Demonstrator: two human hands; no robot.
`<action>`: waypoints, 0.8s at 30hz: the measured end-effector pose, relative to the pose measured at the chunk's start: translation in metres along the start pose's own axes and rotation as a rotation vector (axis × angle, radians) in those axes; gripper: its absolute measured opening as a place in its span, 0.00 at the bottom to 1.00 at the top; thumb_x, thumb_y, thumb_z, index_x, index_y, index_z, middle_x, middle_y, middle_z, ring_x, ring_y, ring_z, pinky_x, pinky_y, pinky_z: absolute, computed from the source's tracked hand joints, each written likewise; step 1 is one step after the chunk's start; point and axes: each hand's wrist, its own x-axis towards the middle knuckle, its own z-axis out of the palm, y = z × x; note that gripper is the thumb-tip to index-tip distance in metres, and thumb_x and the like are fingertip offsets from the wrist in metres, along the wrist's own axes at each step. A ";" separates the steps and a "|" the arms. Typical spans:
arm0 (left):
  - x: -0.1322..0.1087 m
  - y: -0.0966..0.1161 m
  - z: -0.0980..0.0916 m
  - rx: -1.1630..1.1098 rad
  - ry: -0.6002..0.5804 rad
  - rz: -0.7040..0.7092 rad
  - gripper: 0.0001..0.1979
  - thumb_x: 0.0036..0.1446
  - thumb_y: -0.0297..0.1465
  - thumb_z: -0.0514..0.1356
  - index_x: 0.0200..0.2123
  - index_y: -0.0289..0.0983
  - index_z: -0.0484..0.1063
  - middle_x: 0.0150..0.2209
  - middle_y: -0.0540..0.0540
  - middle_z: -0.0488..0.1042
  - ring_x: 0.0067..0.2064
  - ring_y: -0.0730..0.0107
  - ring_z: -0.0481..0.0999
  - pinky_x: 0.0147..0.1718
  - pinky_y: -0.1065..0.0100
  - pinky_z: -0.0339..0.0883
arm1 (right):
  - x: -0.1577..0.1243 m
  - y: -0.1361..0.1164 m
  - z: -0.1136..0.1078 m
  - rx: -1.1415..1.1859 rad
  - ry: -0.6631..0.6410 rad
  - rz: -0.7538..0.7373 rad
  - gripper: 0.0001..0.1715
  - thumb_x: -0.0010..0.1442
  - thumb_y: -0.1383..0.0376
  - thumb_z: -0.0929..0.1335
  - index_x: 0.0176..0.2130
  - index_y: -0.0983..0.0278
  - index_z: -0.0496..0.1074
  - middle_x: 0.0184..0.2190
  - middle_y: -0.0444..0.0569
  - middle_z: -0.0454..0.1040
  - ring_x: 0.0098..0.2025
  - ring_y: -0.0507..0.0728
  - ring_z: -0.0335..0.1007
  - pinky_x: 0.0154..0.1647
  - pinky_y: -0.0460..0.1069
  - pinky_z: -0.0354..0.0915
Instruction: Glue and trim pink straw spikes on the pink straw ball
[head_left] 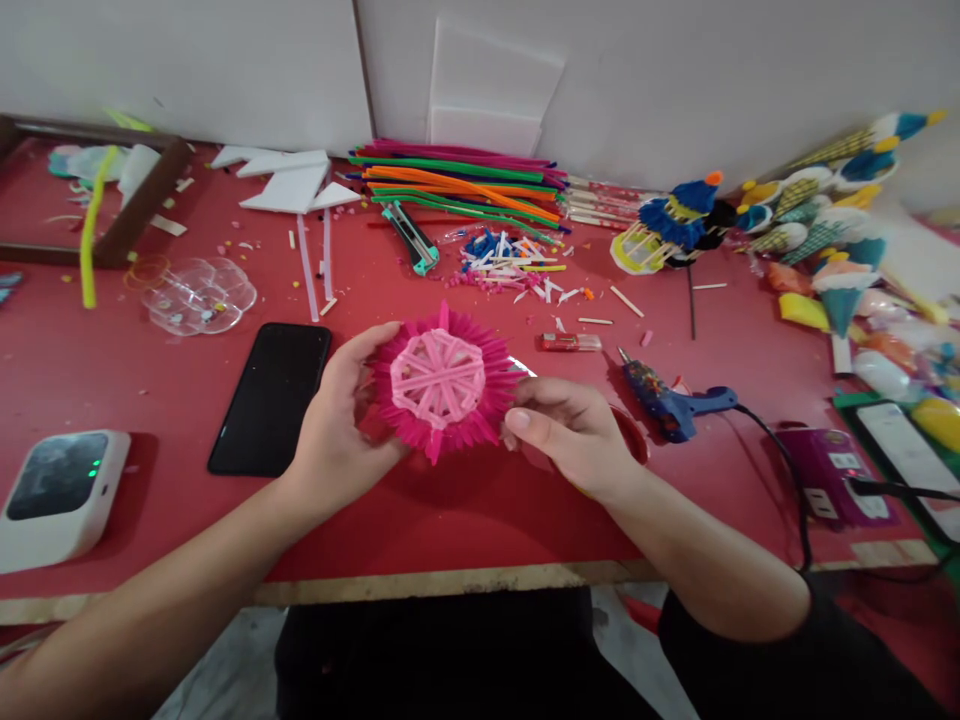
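A round pink craft piece (441, 384), made of cut straws with a paler pink woven centre and magenta fringe, is held above the red table (465, 520). My left hand (341, 420) curls round its left edge. On the right edge, my right hand (566, 432) pinches it between thumb and fingers. Both hands hold the piece just over the table's near middle.
A black phone (271, 395) lies left of my hands, a white device (58, 494) further left. A blue glue gun (675, 400) and its cable lie to the right. Coloured straws (465, 185), a cutter (412, 240), straw scraps and finished crafts (817, 230) sit behind.
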 end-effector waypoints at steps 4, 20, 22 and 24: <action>0.002 -0.001 0.000 0.040 0.000 0.073 0.39 0.53 0.35 0.75 0.65 0.50 0.65 0.65 0.41 0.72 0.64 0.45 0.77 0.58 0.45 0.78 | 0.004 -0.001 0.005 0.085 -0.025 0.104 0.30 0.52 0.41 0.79 0.24 0.61 0.72 0.21 0.40 0.69 0.23 0.49 0.63 0.23 0.47 0.62; 0.001 0.004 -0.001 0.061 -0.110 0.093 0.47 0.53 0.49 0.75 0.70 0.53 0.58 0.69 0.39 0.67 0.67 0.39 0.73 0.61 0.43 0.76 | 0.009 0.007 0.004 0.294 -0.031 0.273 0.27 0.45 0.45 0.83 0.25 0.63 0.77 0.19 0.40 0.73 0.20 0.48 0.65 0.21 0.46 0.64; 0.000 0.004 -0.001 0.056 -0.128 0.127 0.55 0.46 0.55 0.76 0.72 0.54 0.54 0.71 0.37 0.62 0.69 0.37 0.70 0.62 0.41 0.74 | 0.008 0.007 0.005 0.243 -0.022 0.228 0.27 0.46 0.45 0.82 0.26 0.63 0.77 0.20 0.41 0.73 0.21 0.48 0.65 0.23 0.47 0.64; -0.001 0.005 -0.002 -0.025 -0.155 0.104 0.57 0.44 0.60 0.73 0.73 0.54 0.54 0.73 0.37 0.59 0.70 0.37 0.68 0.62 0.42 0.74 | 0.007 0.006 0.007 0.176 -0.021 0.173 0.27 0.49 0.44 0.81 0.25 0.62 0.75 0.20 0.41 0.72 0.22 0.49 0.64 0.23 0.47 0.63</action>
